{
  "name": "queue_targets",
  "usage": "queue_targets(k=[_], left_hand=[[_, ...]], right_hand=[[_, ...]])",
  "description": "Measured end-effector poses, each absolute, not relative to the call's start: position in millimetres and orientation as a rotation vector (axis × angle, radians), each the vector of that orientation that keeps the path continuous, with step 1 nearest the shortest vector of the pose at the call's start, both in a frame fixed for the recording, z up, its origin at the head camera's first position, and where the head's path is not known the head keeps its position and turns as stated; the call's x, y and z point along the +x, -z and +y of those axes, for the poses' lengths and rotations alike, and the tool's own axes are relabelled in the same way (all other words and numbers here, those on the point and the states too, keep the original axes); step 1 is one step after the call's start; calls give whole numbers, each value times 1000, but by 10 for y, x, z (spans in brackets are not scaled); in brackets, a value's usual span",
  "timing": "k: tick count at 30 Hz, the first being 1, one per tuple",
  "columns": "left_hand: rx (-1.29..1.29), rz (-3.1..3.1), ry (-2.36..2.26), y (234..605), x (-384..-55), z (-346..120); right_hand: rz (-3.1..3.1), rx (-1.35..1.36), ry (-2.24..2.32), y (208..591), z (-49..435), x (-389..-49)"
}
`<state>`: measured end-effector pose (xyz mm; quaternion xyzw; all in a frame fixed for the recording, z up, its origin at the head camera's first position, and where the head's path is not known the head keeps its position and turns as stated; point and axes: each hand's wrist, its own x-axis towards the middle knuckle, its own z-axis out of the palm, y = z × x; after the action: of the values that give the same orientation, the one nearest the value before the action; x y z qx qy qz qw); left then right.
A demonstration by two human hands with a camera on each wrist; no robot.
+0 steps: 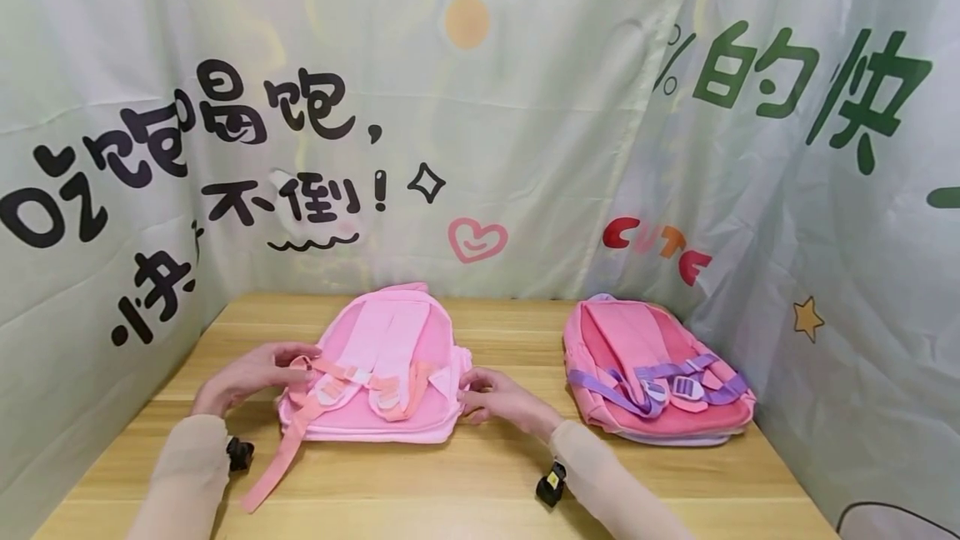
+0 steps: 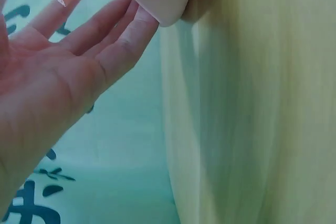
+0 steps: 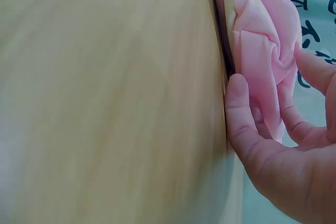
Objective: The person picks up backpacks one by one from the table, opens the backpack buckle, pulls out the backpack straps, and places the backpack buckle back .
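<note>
A light pink backpack (image 1: 387, 315) lies on the table with its shoulder straps and orange webbing facing up. My left hand (image 1: 258, 375) is at its left side, fingers fairly straight; in the left wrist view those fingers (image 2: 113, 40) touch the bag's pale edge, near a piece of orange webbing. At the opposite side, my right hand (image 1: 504, 400) grips the bag's edge. The right wrist view shows the thumb and fingers on either side of the gathered pink fabric (image 3: 257, 61). One orange strap end (image 1: 281, 461) trails onto the table toward me.
A second backpack (image 1: 630, 336), darker pink with purple webbing, lies on the right of the wooden table (image 1: 420, 490). Printed cloth (image 1: 525, 148) hangs behind and along both sides. Each wrist wears a small black device.
</note>
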<state>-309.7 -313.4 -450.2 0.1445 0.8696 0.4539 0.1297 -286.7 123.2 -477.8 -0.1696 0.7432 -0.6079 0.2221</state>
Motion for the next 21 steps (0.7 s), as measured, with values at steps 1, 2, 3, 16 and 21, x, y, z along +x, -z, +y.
queue_targets(k=[1,2,3,16,21], left_hand=[[433,2528,-1306,4501,-3092,-3106],[452,2525,-1293,4500,-3088,-3077],[472,2529,-1276,4499,-3084,-3047],[564,2433,-1107,4356,-2965,-2540],[618,2478,-1014,4327,-2949,-2291]], right_hand=[[2055,-460,1684,4780,1257,-2865],[2058,-451,1689,4777,1281,-2864],[2063,-444,1696,4775,1302,-2862],[2163,-295,1688,4702,1530,-2839],[2161,-251,1679,4698,1645,-2869]])
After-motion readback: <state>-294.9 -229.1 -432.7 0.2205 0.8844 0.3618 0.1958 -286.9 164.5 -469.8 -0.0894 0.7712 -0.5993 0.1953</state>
